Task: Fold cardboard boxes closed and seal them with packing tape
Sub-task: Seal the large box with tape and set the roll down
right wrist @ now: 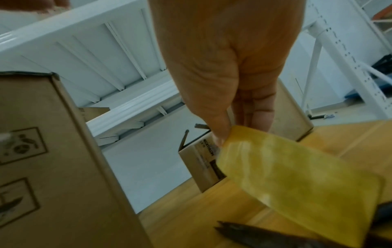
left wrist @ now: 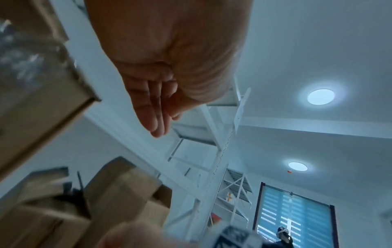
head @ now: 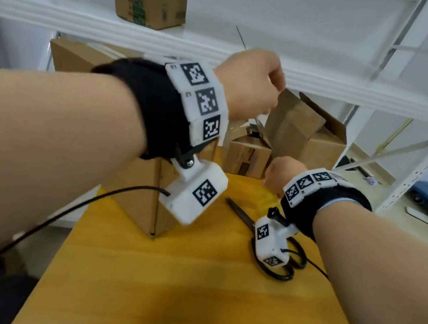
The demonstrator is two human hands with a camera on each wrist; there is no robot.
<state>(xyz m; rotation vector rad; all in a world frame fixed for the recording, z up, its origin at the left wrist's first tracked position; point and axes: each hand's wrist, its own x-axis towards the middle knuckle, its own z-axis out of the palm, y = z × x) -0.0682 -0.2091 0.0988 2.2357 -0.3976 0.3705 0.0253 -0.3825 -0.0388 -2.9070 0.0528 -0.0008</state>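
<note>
A tall cardboard box (head: 144,193) stands on the yellow wooden table (head: 160,292); in the right wrist view the box (right wrist: 53,167) fills the left side. My right hand (head: 277,175) hovers right of it, above the table. Thumb and fingers of the right hand (right wrist: 222,137) pinch one end of a short strip of yellowish packing tape (right wrist: 297,181), which hangs free. My left hand (head: 249,84) is raised above and behind the box. In its wrist view the left hand (left wrist: 165,124) has its fingers together and fairly straight, with nothing seen in them. The box top is hidden by my left forearm.
Black-handled scissors (head: 243,216) lie on the table under my right wrist. Two open cardboard boxes (head: 306,131) stand behind the table, a smaller one (head: 247,155) in front. A taped box (head: 148,2) sits on the white shelf (head: 330,79) above.
</note>
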